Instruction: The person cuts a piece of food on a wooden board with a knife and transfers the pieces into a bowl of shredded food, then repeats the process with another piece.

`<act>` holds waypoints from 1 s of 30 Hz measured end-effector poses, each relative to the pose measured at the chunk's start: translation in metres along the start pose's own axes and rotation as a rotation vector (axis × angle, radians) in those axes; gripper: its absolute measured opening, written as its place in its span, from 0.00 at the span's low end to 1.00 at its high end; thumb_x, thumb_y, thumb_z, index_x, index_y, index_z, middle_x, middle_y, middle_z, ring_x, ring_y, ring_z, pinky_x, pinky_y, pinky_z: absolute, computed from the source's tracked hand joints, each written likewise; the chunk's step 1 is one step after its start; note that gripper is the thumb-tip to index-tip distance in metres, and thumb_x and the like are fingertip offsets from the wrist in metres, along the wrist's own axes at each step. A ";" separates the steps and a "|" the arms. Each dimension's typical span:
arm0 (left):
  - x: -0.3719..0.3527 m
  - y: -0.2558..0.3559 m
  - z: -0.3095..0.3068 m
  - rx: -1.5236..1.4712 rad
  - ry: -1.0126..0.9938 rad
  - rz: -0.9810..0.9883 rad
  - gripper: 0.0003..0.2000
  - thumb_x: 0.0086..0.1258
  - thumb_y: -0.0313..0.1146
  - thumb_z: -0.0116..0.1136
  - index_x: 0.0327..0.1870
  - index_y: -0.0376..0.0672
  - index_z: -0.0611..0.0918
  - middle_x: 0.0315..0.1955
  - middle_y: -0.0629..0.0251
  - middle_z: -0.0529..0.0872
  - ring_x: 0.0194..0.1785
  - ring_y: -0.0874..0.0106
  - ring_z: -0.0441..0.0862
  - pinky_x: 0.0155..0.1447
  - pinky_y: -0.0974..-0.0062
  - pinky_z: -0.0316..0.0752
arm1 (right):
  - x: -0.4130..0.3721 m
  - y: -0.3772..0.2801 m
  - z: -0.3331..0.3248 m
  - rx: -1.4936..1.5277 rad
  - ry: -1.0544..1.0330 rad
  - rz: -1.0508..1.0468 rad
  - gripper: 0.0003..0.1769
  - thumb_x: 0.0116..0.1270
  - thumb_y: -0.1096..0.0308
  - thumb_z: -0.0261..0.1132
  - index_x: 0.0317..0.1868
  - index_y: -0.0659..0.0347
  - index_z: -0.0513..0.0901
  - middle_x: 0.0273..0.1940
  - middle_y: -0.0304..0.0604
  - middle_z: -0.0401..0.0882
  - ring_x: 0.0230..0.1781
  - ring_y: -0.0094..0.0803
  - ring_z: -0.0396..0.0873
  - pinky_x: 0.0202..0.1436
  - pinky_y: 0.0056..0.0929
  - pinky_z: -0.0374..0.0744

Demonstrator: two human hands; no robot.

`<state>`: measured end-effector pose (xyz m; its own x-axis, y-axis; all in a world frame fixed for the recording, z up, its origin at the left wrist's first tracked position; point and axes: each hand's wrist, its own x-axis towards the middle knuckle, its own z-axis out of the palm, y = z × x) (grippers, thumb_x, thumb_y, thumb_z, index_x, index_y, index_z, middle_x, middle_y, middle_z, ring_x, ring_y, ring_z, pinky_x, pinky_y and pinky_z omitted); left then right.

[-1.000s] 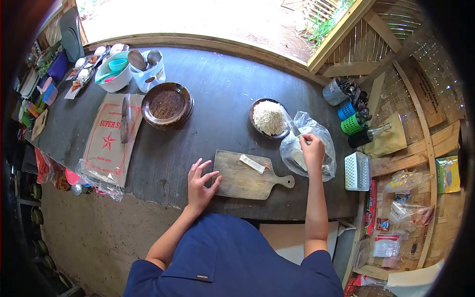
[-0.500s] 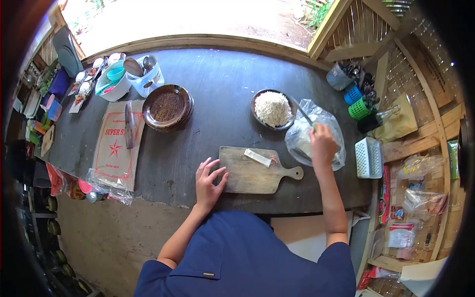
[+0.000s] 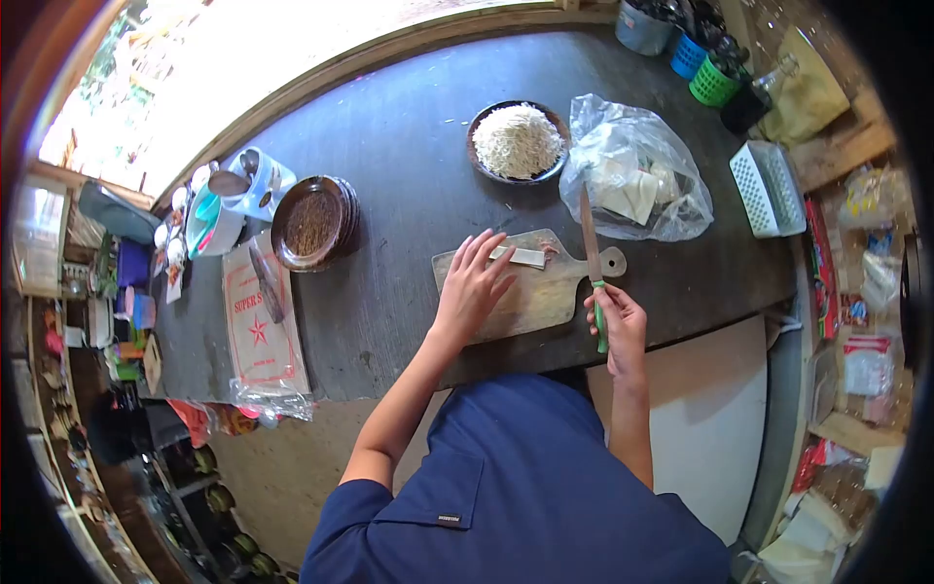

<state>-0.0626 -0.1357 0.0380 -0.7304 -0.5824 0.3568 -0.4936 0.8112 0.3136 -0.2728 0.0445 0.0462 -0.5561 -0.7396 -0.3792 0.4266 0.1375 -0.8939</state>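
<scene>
My right hand [image 3: 619, 326] grips a knife [image 3: 590, 230] by its green handle, blade pointing up and away from me near the board's handle. Fingers apart, my left hand [image 3: 474, 285] hovers over or touches the left part of the wooden cutting board [image 3: 530, 304]; contact is hard to tell. Beside its fingertips lies a pale, whitish strip [image 3: 519, 256] on the board. Beyond the board stands a dark bowl [image 3: 479, 167] heaped with white shreds [image 3: 519, 141]. A clear plastic bag [image 3: 671, 204] with pale pieces inside rests to the right of that bowl.
Stacked brown dishes [image 3: 316, 224] stand at the left, next to a printed cardboard sheet [image 3: 263, 336] with another knife [image 3: 265, 282] on it. Tubs of utensils [image 3: 258, 185] sit behind. A white basket [image 3: 769, 190] and a green holder [image 3: 715, 85] line the right side.
My right hand has brought the knife from above the plastic bag back to the board's handle. My left hand has moved forward over the board, near the strip. The view has turned.
</scene>
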 end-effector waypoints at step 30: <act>-0.025 0.027 -0.042 -0.656 -0.075 -0.528 0.06 0.71 0.26 0.77 0.44 0.38 0.93 0.35 0.62 0.96 0.38 0.77 0.92 0.48 0.76 0.85 | -0.007 0.004 0.015 -0.206 -0.249 0.002 0.18 0.83 0.64 0.69 0.65 0.66 0.83 0.43 0.40 0.92 0.33 0.17 0.86 0.30 0.17 0.79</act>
<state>-0.0383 -0.1015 0.0745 -0.5219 -0.8524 -0.0325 -0.4217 0.2247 0.8785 -0.2565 0.0404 0.0490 -0.3531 -0.8740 -0.3339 0.2603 0.2511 -0.9323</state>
